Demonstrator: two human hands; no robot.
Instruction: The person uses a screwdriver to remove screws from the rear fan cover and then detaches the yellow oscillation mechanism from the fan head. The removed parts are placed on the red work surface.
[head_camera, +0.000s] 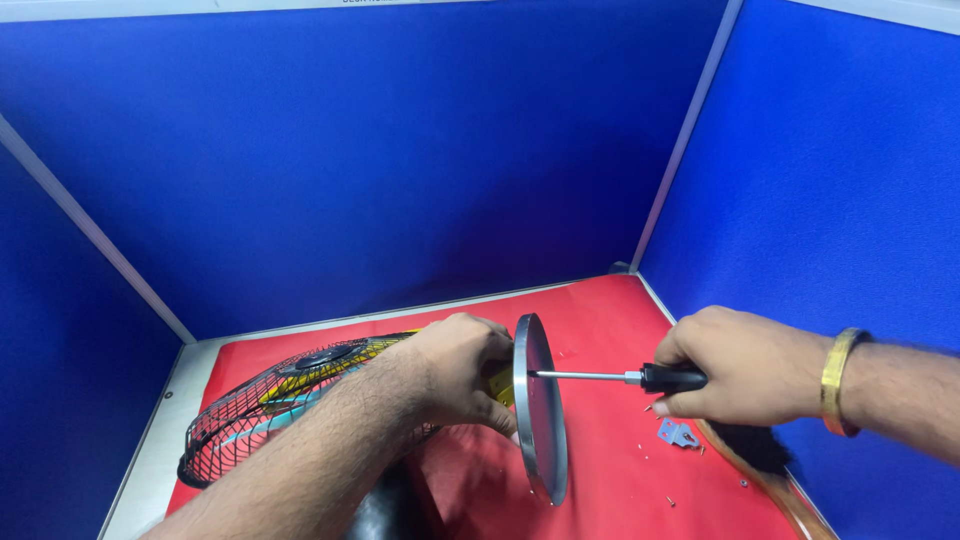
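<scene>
Lower centre: left hand (455, 368) clenches the neck of a small fan with black wire cage (270, 400) behind its round grey metal base (538, 405); right hand (735, 362) grips a black-handled screwdriver (620, 377), tip on the base. The base looks rigid, heavy, smooth-edged; the neck seems the best hold.

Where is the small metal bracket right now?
The bracket lies on the red mat at the right, just below the right hand holding the screwdriver.

Both forearms are bare and sleeveless; a broad gold bangle (838, 381) circles the wrist at three o'clock.
</scene>
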